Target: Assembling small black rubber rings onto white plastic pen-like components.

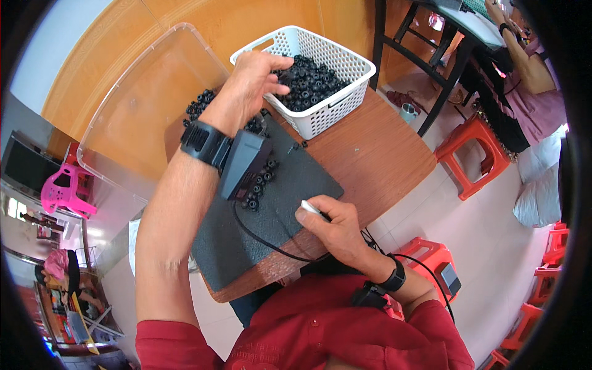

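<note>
My left hand (251,77) reaches over the near left rim of a white perforated plastic basket (333,113), fingers apart and no part visible in them. Inside the basket lies a heap of small black ring-like parts (308,83). My right hand (342,233), low over the near edge of a dark grey mat (293,197), is closed round a small white-ended tool (313,210), its exact kind unclear. More black parts (258,185) lie loose on the mat beside my left wrist. Another pile of black parts (200,105) sits beyond my left forearm, partly hidden by it.
The mat rests on a brown wooden table (385,145). A large clear plastic bin (102,123) stands at the left. A black cable (265,245) crosses the mat's near side. Red stools (478,154) and a seated person (530,80) are at the right.
</note>
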A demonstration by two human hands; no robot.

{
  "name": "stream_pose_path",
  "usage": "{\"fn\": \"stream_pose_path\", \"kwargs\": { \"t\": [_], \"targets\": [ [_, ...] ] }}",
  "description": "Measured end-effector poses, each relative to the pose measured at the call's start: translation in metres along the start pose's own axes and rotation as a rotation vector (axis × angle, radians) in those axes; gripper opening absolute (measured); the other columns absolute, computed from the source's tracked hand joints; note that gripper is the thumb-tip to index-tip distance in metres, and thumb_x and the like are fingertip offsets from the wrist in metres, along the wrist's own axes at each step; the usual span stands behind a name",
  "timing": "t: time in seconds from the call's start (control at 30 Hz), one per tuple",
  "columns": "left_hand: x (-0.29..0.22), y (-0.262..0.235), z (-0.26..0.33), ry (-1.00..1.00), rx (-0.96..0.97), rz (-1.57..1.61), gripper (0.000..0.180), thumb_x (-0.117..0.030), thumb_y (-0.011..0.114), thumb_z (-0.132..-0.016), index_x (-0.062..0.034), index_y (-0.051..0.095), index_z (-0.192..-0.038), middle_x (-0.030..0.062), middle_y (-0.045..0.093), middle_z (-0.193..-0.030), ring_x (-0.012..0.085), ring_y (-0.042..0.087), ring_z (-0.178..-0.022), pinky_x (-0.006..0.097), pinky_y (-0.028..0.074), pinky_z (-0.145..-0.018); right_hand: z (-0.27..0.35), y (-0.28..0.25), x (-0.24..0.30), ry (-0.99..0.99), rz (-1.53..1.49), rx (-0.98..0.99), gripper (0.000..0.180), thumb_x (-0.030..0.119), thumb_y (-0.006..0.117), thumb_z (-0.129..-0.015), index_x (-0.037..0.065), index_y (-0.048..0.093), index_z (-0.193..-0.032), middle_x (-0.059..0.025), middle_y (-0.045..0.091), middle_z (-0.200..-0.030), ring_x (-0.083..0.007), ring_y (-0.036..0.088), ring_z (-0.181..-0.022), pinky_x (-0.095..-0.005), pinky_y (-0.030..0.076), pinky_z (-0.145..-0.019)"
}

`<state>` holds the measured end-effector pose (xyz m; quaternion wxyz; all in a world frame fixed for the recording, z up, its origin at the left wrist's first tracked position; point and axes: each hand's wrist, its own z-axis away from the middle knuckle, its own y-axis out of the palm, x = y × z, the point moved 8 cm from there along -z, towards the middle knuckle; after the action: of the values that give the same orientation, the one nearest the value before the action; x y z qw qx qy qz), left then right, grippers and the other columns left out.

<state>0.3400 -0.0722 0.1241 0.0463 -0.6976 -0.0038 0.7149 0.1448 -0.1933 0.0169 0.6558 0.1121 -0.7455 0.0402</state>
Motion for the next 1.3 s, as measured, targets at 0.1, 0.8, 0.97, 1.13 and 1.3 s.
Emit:
{"fn": "stream_pose_path", "kwargs": {
  "t": [0.1,0.8,0.97,1.13,1.3],
  "targets": [
    [-0.005,-0.012,0.014,0.082,-0.084,-0.173,0.047,-0.013,0.069,-0.078,0.0117,0.052,-0.115,0.0141,0.054,-0.111,0.0195,0.054,-0.093,0.029,0.049,-0.067,0.001,-0.004,0.0,0.033,0.02,0.022,0.016,0.012,0.063,-0.086,-0.003,0.061,-0.088,-0.0018,0.054,-0.07,-0.0056,0.045,-0.067,-0.0251,0.04,-0.058],
    [0.103,-0.064,0.203,0.467,-0.169,-1.029,0.027,-0.001,0.072,-0.069,-0.003,0.065,-0.095,0.0097,0.057,-0.078,0.0255,0.059,-0.068,0.033,0.048,-0.062,0.004,0.024,-0.006,0.03,0.114,0.093,0.017,0.013,0.064,-0.085,-0.003,0.061,-0.088,-0.0043,0.054,-0.068,-0.0071,0.046,-0.064,-0.0264,0.041,-0.056],
    [0.108,-0.061,0.202,0.486,-0.135,-1.069,0.026,0.0,0.071,-0.067,-0.0017,0.061,-0.091,0.0111,0.056,-0.08,0.0283,0.06,-0.069,0.037,0.048,-0.06,0.004,0.025,-0.006,0.017,0.091,0.09,0.015,0.011,0.064,-0.085,-0.003,0.061,-0.088,-0.0036,0.054,-0.068,-0.0064,0.046,-0.064,-0.0256,0.04,-0.056],
    [0.104,-0.058,0.211,0.508,-0.145,-1.171,0.026,0.002,0.069,-0.067,-0.0005,0.06,-0.091,0.0119,0.054,-0.078,0.0307,0.059,-0.069,0.039,0.048,-0.06,0.004,0.024,-0.004,-0.002,0.084,0.096,0.014,0.011,0.063,-0.085,-0.003,0.061,-0.087,-0.0029,0.053,-0.068,-0.0063,0.045,-0.064,-0.0257,0.04,-0.055],
    [0.107,-0.06,0.218,0.485,-0.101,-1.331,0.024,0.004,0.065,-0.071,-0.0003,0.06,-0.094,0.0096,0.057,-0.077,0.0255,0.06,-0.067,0.035,0.048,-0.057,0.005,0.028,-0.006,-0.02,0.148,0.103,0.013,0.011,0.065,-0.085,-0.001,0.064,-0.089,0.0015,0.057,-0.074,-0.0037,0.047,-0.068,-0.0218,0.039,-0.058]
  ]
}}
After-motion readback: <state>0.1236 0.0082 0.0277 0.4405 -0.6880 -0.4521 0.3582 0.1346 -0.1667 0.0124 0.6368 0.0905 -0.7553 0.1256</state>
